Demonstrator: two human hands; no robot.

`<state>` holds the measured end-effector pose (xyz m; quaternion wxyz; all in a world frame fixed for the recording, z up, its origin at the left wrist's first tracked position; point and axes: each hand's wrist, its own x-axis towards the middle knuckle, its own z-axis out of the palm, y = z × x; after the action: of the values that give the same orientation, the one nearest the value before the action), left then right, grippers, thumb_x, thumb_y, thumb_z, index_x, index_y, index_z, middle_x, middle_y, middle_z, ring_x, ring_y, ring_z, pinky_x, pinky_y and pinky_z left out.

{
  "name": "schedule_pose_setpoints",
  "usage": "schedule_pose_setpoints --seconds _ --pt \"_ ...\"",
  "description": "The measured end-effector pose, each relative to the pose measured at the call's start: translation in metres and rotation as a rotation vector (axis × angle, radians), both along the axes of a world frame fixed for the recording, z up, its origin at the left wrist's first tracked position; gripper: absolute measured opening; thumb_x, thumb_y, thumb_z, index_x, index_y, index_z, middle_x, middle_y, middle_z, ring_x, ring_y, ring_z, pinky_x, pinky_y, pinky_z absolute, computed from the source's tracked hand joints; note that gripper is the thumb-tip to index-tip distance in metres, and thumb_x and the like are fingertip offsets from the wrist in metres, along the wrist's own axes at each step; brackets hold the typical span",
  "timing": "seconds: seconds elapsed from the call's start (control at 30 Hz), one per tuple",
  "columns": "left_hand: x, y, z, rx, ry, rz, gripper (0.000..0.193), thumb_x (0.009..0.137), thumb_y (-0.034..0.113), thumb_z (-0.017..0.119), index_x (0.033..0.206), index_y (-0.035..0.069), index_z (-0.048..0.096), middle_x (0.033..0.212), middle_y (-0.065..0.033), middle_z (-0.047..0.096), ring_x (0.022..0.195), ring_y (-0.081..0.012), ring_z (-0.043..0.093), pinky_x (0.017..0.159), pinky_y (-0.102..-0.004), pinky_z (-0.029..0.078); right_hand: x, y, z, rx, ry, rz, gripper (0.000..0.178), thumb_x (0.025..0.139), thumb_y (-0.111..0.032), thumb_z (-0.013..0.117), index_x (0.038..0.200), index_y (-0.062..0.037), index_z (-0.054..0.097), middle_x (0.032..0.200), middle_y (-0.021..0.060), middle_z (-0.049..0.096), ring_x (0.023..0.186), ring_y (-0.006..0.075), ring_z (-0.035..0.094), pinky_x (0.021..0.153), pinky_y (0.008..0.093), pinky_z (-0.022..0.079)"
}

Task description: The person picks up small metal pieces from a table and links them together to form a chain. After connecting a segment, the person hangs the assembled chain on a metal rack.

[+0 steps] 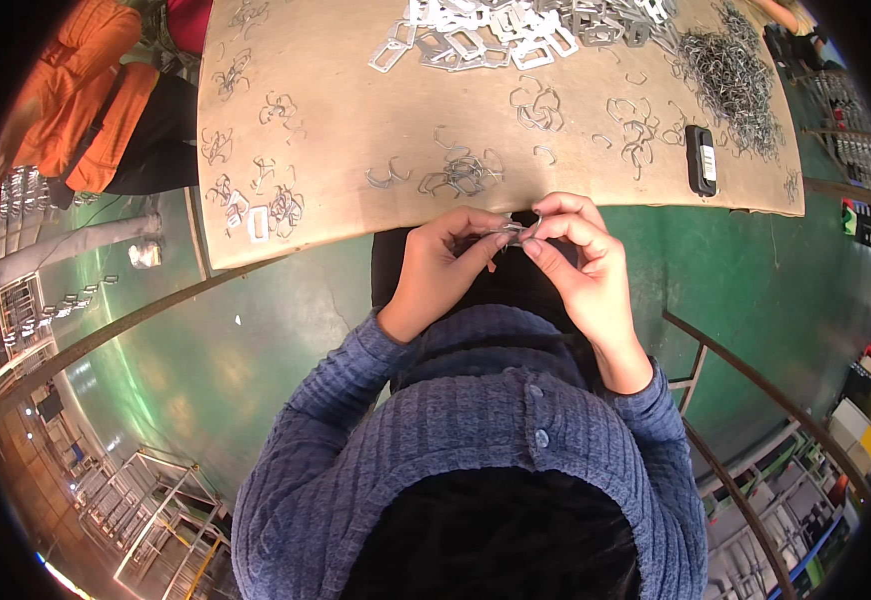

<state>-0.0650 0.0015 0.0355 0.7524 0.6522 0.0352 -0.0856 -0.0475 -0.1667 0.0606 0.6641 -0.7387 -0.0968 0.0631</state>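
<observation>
My left hand (443,265) and my right hand (584,262) meet just off the near edge of the table. Between their fingertips is a small shiny metal piece (513,232), largely covered by the fingers, so its full shape is hidden. Both hands are closed in a pinch on it. On the tabletop beyond them lies a loose cluster of bent wire hooks (464,174), with a few single hooks (389,174) to its left.
Flat rectangular metal frames (496,35) are heaped at the far side. A dense pile of wire hooks (731,85) and a black device (701,160) occupy the right. At left, more frames (258,223) lie near a person in orange (86,90).
</observation>
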Motion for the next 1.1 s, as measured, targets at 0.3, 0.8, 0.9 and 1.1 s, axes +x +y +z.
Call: schedule_pose_setpoints --seconds 0.3,0.8,0.9,1.1 --pt "0.002 -0.002 0.002 -0.004 0.019 -0.022 0.011 0.084 0.000 0.061 0.095 -0.003 0.060 0.083 -0.0054 0.065 0.068 -0.0062 0.058 0.057 -0.0196 0.048 -0.001 0.005 0.001 0.329 0.337 0.002 0.005 0.083 -0.001 0.062 0.087 0.0007 0.065 0.113 0.0065 0.048 0.080 0.0090 0.054 0.069 0.0224 0.045" --pt "0.004 0.004 0.006 0.067 0.086 -0.069 0.017 0.082 0.000 0.063 0.099 -0.002 0.060 0.093 -0.0073 0.065 0.082 -0.0095 0.061 0.072 -0.0221 0.048 0.000 0.015 -0.005 0.313 0.359 -0.111 0.006 0.082 0.001 0.062 0.088 0.0016 0.060 0.110 0.0057 0.049 0.084 0.0116 0.055 0.074 0.0241 0.045" --pt "0.006 0.008 0.005 0.015 0.091 -0.141 0.023 0.080 -0.002 0.064 0.103 -0.001 0.058 0.104 -0.0080 0.063 0.092 -0.0116 0.061 0.081 -0.0241 0.048 -0.004 0.017 -0.011 -0.010 -0.064 -0.064 0.009 0.080 0.004 0.062 0.086 0.0006 0.057 0.106 0.0075 0.052 0.085 0.0137 0.057 0.073 0.0253 0.046" --pt "0.083 0.070 0.006 0.160 -0.017 -0.487 0.038 0.082 0.005 0.063 0.118 0.000 0.053 0.114 -0.0075 0.058 0.100 -0.0156 0.058 0.086 -0.0287 0.047 -0.012 0.013 -0.003 -0.191 -0.370 -0.045 0.013 0.078 0.007 0.058 0.088 -0.0010 0.055 0.097 0.0131 0.057 0.084 0.0258 0.059 0.073 0.0314 0.049"
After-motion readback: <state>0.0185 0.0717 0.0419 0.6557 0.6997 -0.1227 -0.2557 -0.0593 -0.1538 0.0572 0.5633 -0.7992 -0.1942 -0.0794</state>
